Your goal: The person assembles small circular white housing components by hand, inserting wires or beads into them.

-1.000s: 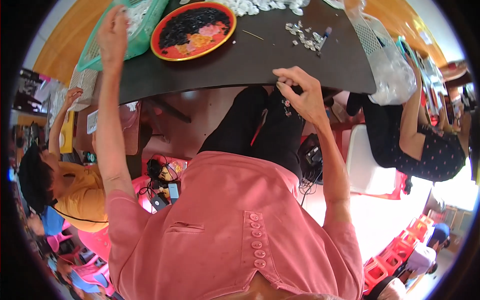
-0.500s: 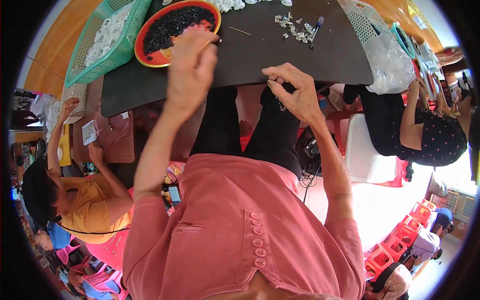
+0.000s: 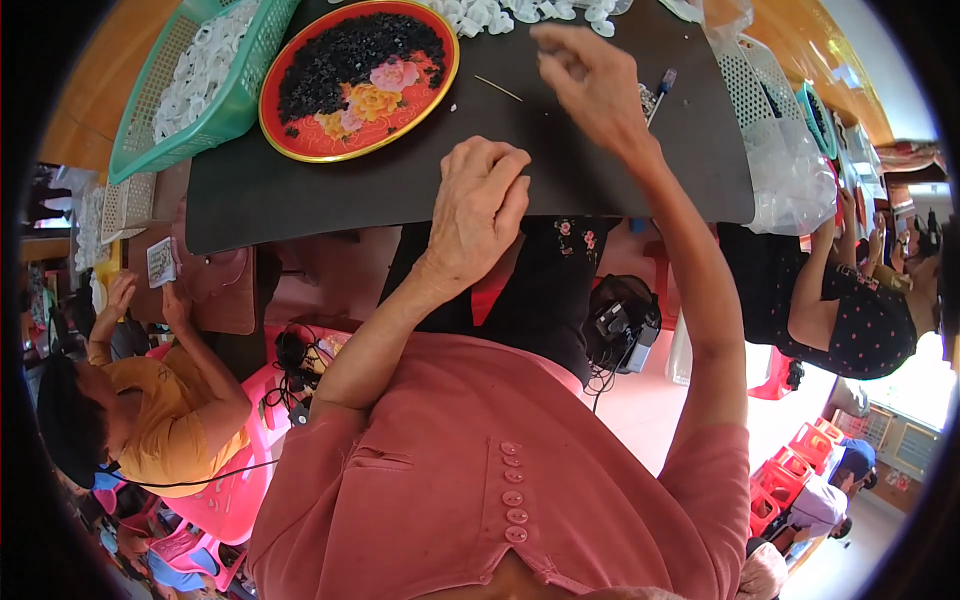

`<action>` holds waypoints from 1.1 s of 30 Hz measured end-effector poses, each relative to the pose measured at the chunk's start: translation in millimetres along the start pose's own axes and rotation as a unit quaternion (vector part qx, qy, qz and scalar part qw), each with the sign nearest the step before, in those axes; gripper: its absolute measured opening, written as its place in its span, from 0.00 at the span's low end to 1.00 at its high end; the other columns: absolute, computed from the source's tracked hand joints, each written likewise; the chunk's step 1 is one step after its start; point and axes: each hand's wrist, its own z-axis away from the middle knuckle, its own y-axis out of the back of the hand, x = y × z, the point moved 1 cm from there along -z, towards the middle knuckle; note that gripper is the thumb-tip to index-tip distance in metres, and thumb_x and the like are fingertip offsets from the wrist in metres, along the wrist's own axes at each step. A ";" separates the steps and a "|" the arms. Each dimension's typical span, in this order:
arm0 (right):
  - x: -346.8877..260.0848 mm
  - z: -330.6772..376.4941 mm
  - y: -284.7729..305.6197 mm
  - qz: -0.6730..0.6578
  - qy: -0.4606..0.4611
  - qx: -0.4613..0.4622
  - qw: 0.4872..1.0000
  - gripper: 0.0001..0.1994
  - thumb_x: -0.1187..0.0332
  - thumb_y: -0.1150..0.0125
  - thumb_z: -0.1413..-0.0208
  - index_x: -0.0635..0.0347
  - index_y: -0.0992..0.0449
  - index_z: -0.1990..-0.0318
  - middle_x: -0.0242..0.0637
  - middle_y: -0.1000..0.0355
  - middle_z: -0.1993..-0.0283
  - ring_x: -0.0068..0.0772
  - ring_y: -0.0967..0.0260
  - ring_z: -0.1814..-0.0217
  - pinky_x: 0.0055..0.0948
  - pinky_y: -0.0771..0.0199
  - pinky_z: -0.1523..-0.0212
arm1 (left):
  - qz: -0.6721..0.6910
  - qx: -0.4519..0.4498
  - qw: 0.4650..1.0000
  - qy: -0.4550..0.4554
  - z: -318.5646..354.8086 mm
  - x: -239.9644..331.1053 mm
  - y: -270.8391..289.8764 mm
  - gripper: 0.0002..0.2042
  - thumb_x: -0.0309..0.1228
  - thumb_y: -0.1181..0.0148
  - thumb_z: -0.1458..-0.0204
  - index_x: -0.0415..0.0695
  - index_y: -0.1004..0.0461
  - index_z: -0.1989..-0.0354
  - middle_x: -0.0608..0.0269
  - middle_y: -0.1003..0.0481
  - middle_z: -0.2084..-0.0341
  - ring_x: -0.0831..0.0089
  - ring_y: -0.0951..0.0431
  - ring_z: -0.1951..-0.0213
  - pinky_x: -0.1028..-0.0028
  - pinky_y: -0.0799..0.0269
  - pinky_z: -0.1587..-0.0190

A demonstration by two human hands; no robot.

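My left hand (image 3: pixel 478 205) is over the front edge of the dark table (image 3: pixel 330 205), its fingers curled together. Anything inside that grip is hidden. Beyond it to the left sits a red oval tray (image 3: pixel 370 140) with a gold rim and printed flowers, holding a heap of small black pieces (image 3: pixel 350 55). My right hand (image 3: pixel 595 85) reaches across the table, slightly blurred, with thumb and forefinger apart and nothing visible between them. Just past its fingertips lie white plastic pieces (image 3: pixel 480 15). A thin yellowish stick (image 3: pixel 498 88) rests between the tray and that hand.
At the far left stands a green basket (image 3: pixel 145 160) full of white parts. A screwdriver (image 3: pixel 662 95) lies right of my right wrist, beside partly hidden clear pieces. A plastic bag (image 3: pixel 790 180) hangs at the right edge. People sit on both sides.
My left hand has left the tray and moved right and nearer to me. My right hand has gone from the table's front edge out toward the white pieces, partly covering the clear ones.
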 end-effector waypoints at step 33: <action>-32.6 68.7 -0.1 -0.335 -0.212 0.003 0.918 0.08 0.70 0.39 0.46 0.62 0.22 0.60 0.28 0.25 0.68 0.14 0.31 0.68 0.16 0.30 0.70 | 0.611 -0.001 0.738 0.286 -20.8 -9.8 -2.3 0.12 0.29 0.50 0.40 0.34 0.29 0.53 0.56 0.24 0.64 0.71 0.23 0.63 0.72 0.26 0.58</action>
